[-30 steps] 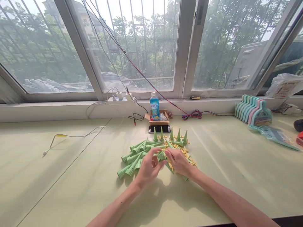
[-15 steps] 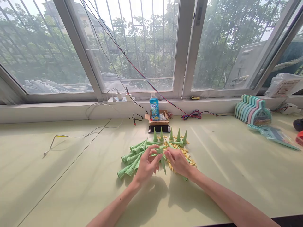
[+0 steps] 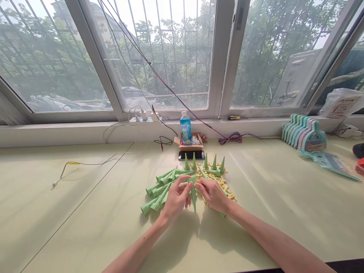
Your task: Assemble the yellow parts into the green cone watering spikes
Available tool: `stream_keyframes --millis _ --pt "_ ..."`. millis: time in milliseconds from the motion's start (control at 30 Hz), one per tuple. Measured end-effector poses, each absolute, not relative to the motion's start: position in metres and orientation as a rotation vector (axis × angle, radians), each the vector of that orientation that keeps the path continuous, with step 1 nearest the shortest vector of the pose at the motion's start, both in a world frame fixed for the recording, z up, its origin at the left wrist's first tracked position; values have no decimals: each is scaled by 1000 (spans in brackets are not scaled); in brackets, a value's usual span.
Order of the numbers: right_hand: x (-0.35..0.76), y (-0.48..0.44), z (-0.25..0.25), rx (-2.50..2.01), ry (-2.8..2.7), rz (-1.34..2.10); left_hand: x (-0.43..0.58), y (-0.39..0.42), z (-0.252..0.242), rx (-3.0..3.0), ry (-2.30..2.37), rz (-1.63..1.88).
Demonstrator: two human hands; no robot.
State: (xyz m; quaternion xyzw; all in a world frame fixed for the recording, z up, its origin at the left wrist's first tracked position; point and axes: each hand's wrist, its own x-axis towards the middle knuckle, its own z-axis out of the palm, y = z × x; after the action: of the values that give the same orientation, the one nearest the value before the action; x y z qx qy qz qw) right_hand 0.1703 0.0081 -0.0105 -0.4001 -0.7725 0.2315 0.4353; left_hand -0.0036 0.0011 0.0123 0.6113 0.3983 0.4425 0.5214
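Note:
A green plastic plant-watering spike (image 3: 193, 199) hangs point-down between my hands, above the table. My left hand (image 3: 178, 195) is closed around its wider top end. The fingertips of my right hand (image 3: 211, 192) are pinched together against the spike's right side; whatever they hold is hidden. Left of my left hand lies a pile of green spikes (image 3: 156, 191), points mostly away from me. Small yellow T-shaped plastic pieces (image 3: 224, 186) lie heaped behind and beside my right hand. Several green spikes (image 3: 205, 162) stand upright in a row behind, with yellow pieces at their sides.
Behind the row a black phone (image 3: 191, 155) lies before a small cardboard box (image 3: 189, 147) with a blue bottle (image 3: 185, 131). Coiled cable (image 3: 231, 138) and a rack of pastel plastic items (image 3: 304, 132) stand to the right. A thin cable (image 3: 93, 164) crosses the table's left side.
The held spike has turned so that its point hangs more nearly straight down and slightly further left. My right fingertips have shifted slightly left and down against it.

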Motion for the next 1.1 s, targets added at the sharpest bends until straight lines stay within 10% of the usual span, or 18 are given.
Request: stream_keyframes --millis 1100 --pt "171 5 -8 -991 -1907 505 -4 3 15 1244 825 990"
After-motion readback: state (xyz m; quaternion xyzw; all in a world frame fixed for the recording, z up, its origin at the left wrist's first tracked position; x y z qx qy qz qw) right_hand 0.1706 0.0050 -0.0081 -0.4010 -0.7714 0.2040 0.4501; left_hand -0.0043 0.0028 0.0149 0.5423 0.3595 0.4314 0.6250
